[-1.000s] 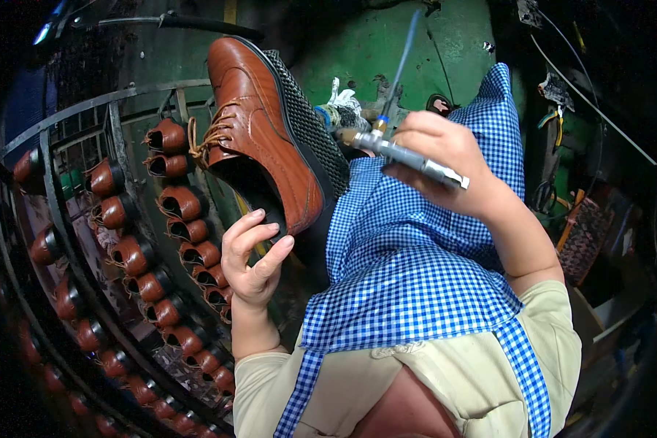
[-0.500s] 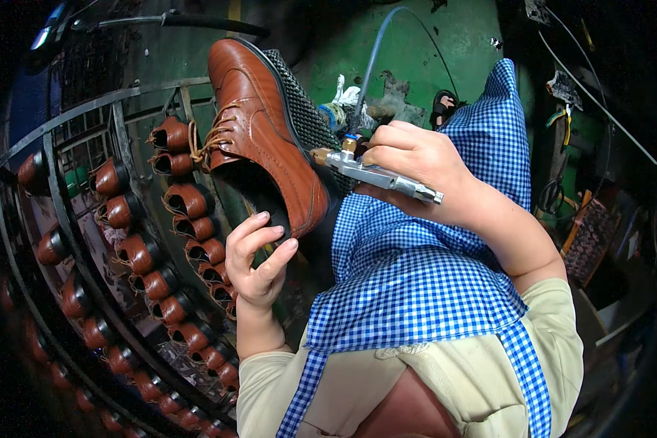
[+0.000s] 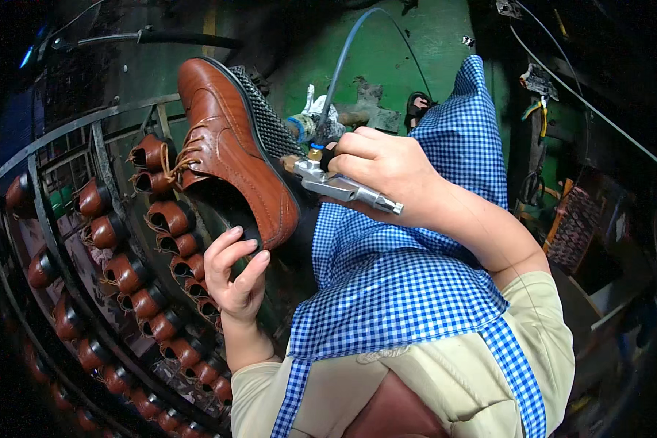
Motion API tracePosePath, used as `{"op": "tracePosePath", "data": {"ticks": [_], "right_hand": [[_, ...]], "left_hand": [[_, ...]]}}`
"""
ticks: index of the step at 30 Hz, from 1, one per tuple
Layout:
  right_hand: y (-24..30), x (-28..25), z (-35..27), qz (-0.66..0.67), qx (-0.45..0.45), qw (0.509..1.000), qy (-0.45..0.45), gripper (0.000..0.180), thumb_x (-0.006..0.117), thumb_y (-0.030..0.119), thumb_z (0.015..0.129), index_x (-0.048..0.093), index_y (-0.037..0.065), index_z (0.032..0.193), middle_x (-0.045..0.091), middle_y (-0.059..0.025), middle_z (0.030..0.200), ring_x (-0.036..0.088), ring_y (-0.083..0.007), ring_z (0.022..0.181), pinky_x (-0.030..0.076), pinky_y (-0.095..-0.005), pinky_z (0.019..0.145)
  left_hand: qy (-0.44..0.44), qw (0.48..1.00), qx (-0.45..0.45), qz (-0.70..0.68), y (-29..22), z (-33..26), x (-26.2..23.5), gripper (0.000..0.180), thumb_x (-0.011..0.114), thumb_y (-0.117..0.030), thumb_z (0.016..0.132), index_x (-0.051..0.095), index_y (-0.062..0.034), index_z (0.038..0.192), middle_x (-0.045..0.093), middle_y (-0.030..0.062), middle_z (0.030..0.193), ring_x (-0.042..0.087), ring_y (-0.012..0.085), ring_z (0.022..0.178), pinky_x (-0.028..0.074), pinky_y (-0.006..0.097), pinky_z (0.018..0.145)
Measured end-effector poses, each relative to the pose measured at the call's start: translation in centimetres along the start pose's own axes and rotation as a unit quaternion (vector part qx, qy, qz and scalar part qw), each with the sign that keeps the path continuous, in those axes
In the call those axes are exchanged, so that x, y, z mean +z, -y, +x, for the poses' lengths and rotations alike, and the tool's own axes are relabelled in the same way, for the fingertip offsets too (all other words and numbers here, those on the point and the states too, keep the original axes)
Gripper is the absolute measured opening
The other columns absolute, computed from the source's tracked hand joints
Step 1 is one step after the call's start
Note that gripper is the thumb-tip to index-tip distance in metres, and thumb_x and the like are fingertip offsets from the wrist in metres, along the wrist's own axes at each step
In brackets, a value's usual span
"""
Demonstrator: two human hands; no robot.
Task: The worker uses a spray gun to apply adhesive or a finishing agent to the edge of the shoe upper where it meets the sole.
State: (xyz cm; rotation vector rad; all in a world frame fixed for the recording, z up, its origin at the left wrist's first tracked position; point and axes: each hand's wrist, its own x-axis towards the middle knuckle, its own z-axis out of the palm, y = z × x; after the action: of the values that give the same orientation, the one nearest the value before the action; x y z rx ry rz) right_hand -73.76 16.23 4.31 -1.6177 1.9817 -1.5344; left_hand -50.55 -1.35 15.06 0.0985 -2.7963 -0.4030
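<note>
My left hand (image 3: 235, 281) grips a brown leather lace-up shoe (image 3: 233, 146) by its heel, fingers inside the opening and thumb outside. The shoe is tipped on its side, toe pointing up and away, with its dark textured sole (image 3: 264, 109) facing right. Tan laces hang from its throat. In my right hand (image 3: 390, 171) is a silver spray gun (image 3: 350, 188) with a brass nozzle, which points left at the sole edge near the heel. A blue-grey hose (image 3: 337, 69) rises from the gun's brass fitting. Whether any spray comes out cannot be seen.
A metal rack (image 3: 47, 197) on the left carries rows of similar brown shoes (image 3: 128, 271). A blue checked apron (image 3: 394, 292) covers my lap. Beyond the gun, a white cloth-like bundle (image 3: 315, 109) sits by a green surface (image 3: 445, 44). Cables (image 3: 562, 87) hang at the right.
The whole view has shifted, so the shoe, gun and both hands appear farther left and slightly lower. Both grips are kept, and the nozzle remains close to the sole edge.
</note>
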Motion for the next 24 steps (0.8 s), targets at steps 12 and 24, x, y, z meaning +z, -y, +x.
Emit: {"op": "tracePosePath", "data": {"ticks": [12,24], "right_hand": [[0.4,0.2,-0.4,0.028,0.013,1.000,-0.004,0.032,0.088,0.022,0.076,0.070,0.007,0.098,0.066,-0.0061,0.095,0.066,-0.0254,0.081,0.055,-0.0352,0.066],[-0.4,0.8,0.0,0.048,0.008,0.999,-0.013,0.029,0.087,0.023,0.078,0.070,0.008,0.097,0.067,-0.0056,0.096,0.067,-0.0256,0.082,0.057,-0.0351,0.067]], "left_hand": [[0.005,1.000,-0.002,-0.011,0.1,0.0,-0.2,0.043,0.080,0.005,0.072,0.077,-0.0197,0.108,0.069,0.0066,0.108,0.067,0.0329,0.111,0.058,0.043,0.093],[0.006,1.000,0.000,0.004,0.0,-0.1,-0.2,0.043,0.080,0.003,0.073,0.075,-0.0209,0.108,0.070,0.0064,0.106,0.068,0.0331,0.109,0.058,0.043,0.092]]}}
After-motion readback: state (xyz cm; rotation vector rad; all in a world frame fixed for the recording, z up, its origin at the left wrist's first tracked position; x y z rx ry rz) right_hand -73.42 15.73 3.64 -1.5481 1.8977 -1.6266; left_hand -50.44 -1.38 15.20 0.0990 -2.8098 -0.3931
